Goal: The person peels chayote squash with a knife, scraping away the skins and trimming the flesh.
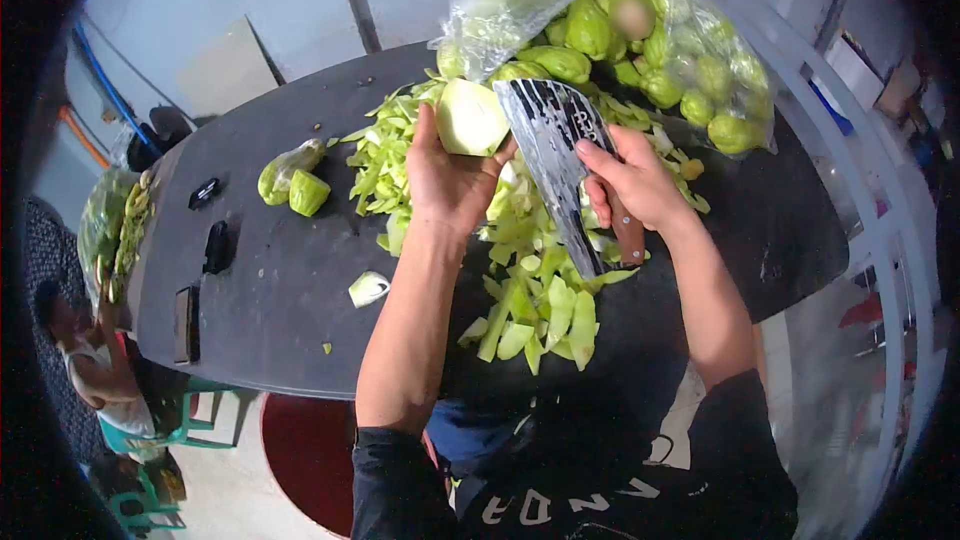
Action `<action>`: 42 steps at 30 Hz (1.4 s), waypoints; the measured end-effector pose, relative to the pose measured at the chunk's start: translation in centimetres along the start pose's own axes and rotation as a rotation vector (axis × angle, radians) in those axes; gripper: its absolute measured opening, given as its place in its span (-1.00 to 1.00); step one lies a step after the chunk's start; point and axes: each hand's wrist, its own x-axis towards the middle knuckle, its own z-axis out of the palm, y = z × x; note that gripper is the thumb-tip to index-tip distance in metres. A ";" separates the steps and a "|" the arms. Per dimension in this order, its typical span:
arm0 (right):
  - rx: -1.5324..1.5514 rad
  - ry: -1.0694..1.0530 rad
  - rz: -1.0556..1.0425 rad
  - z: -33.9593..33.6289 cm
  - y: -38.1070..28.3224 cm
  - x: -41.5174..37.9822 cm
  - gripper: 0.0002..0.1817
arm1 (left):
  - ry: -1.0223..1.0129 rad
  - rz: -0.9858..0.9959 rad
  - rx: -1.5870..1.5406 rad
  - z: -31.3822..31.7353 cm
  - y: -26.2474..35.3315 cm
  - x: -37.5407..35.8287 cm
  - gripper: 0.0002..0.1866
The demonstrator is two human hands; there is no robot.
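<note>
My left hand (447, 175) is wrapped round a pale, peeled chayote (473, 118), its flat pale face toward me. In my right hand (637, 178) is a cleaver with a broad, wet, dark-patterned blade (548, 155) and a wooden handle (628, 230). The blade's upper corner is right beside the chayote. Beneath both hands a heap of green peelings (540, 312) spreads over the dark table (270, 310). A small cut piece (369, 289) with a pale side lies left of my forearm.
An open clear plastic bag of whole green chayotes (590, 30) lies at the back right. Two chayote pieces (295, 185) rest on the left, near small black objects (216, 247) and a dark rectangular block (187, 325). A seated person (105, 370) is beyond the table's left end.
</note>
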 end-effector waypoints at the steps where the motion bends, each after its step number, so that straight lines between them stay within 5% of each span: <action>1: -0.041 -0.026 -0.004 0.1 -0.2 0.1 -0.76 | -0.056 0.013 0.049 -0.7 0.3 0.2 -0.46; 5: -0.113 -0.062 -0.050 0.9 -0.9 0.6 -0.75 | -0.164 0.038 0.042 -1.4 1.4 0.0 -0.46; 14: -0.153 0.009 -0.155 1.8 0.0 0.4 -0.78 | 0.034 0.102 0.106 0.8 -0.9 -1.4 -0.47; 42: -0.056 0.037 -0.181 1.0 1.8 -0.7 -0.72 | -0.096 0.136 0.109 0.5 -3.6 -1.9 -0.48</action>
